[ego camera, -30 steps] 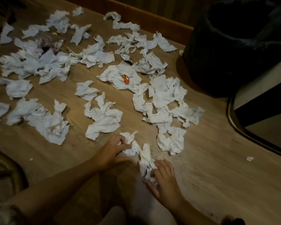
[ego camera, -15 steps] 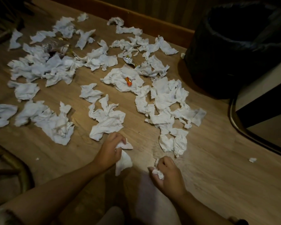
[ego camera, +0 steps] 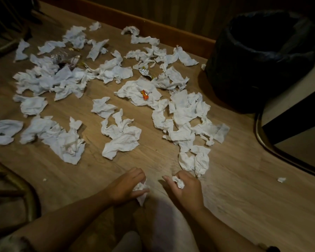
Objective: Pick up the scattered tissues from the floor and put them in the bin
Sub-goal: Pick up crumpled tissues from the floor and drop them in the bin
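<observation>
Several crumpled white tissues lie scattered across the wooden floor. My left hand is closed on a balled tissue low in the frame. My right hand grips another small wad of tissue beside it, just below a tissue pair. The bin, lined with a black bag, stands at the upper right with its mouth open.
An orange wrapper rests on a tissue in the middle; foil wrappers and clear plastic lie among the far tissues. A wooden skirting board runs behind. A curved furniture base is at right, a chair leg at left.
Both hands have gathered their tissues into tight wads and drawn slightly towards me. The view has tilted down a little.
</observation>
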`<state>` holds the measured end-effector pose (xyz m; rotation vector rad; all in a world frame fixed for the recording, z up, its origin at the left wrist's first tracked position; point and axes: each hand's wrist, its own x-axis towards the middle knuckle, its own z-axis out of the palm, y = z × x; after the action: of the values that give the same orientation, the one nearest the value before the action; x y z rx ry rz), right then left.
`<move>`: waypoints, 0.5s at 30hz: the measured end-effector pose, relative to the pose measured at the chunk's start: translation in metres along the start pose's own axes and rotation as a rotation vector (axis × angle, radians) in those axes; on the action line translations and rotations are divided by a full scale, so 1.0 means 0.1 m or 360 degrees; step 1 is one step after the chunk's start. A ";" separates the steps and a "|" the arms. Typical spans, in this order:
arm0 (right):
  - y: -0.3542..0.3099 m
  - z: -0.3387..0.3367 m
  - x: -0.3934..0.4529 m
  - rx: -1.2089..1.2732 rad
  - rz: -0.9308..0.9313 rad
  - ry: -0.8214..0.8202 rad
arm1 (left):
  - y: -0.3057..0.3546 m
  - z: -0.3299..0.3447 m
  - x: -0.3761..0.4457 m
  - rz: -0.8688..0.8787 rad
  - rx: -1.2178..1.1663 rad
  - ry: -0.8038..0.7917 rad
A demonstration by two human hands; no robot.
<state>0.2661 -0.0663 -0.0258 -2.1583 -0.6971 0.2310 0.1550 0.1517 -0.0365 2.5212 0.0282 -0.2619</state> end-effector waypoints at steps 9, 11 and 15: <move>-0.07 -0.28 0.44 0.0245 0.0134 0.0399 | 0.30 -0.41 0.45 -0.0216 -0.0304 0.0557; -0.13 -0.35 0.64 0.0284 0.0198 0.0491 | 0.38 -0.61 0.67 -0.0262 -0.0365 0.0648; -0.32 -0.54 1.09 0.0458 0.0300 0.0603 | 0.58 -1.07 1.10 -0.0125 -0.0342 0.0902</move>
<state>0.3645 -0.0256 0.0409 -1.9149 -0.2282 0.0148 0.2871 0.1606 0.0606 2.3017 0.3591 0.4096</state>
